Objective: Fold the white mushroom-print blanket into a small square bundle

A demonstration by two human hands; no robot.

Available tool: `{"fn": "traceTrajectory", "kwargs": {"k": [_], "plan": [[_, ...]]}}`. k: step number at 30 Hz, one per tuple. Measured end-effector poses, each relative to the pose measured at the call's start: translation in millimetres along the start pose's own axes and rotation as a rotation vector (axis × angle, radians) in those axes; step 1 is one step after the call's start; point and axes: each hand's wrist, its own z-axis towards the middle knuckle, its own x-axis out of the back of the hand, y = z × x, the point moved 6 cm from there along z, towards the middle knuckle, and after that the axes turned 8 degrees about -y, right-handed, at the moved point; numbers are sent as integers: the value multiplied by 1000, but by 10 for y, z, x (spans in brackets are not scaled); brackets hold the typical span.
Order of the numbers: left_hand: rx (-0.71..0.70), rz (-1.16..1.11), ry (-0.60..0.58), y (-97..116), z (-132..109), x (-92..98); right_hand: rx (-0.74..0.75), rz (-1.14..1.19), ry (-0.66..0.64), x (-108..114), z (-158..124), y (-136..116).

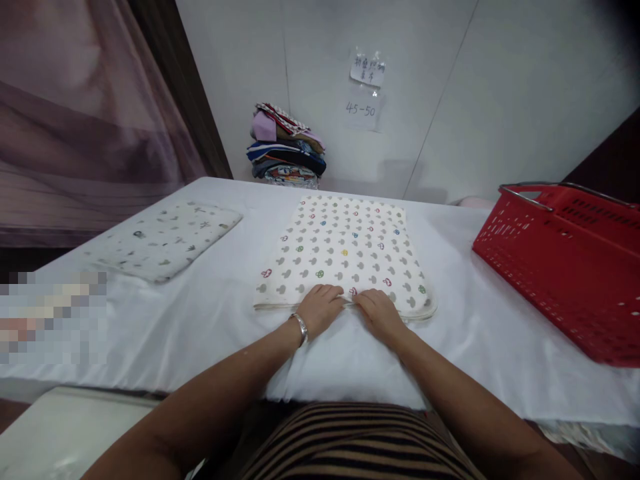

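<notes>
A folded white cloth [345, 233] printed with grey and coloured mushrooms lies flat on the white-covered table, straight in front of me. At the middle of its near edge, my left hand [320, 308] and my right hand [379, 315] are close together with a small gap between them. Fingers of both hands are closed on that edge, which lifts slightly between them; the thumbs are mostly hidden. A silver bracelet circles my left wrist. The layers of the fold show at the right near corner.
Another folded cloth [173, 240] with a sparse print lies to the left. A red plastic basket [565, 267] with metal handles stands on the right. Folded fabrics [287, 150] are stacked by the wall, where paper notes [365, 93] hang. The white table cover [210, 333] wrinkles near the front edge.
</notes>
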Motion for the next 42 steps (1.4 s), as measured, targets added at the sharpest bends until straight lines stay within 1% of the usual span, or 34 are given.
{"fn": "traceTrajectory", "kwargs": {"k": [5, 9, 14, 19, 25, 28, 34, 36, 40, 42], "plan": [[-32, 18, -31, 48, 30, -23, -22, 79, -15, 19, 8, 20], [-61, 9, -21, 84, 20, -14, -33, 153, -18, 48, 12, 29], [-79, -1, -11, 107, 11, 22, -16, 57, -2, 43, 21, 8], [-51, -66, 0, 81, 7, 48, 21, -28, -8, 15, 18, -26], [-24, -133, 0, 42, 11, 48, 52, -15, -45, 32, -1, -79], [-8, -157, 6, 27, 17, 45, 47, -9, -67, 46, 3, -101], [1, -192, 1, 16, 25, 18, 23, -71, -79, 33, 20, -81], [8, -189, -17, 12, 30, -5, 27, -86, -64, 33, 20, -68], [82, -195, -59, -34, 35, -41, 39, -91, -1, 57, 12, -55], [105, -201, -76, -45, 34, -42, 45, -84, 9, 56, 8, -55]]}}
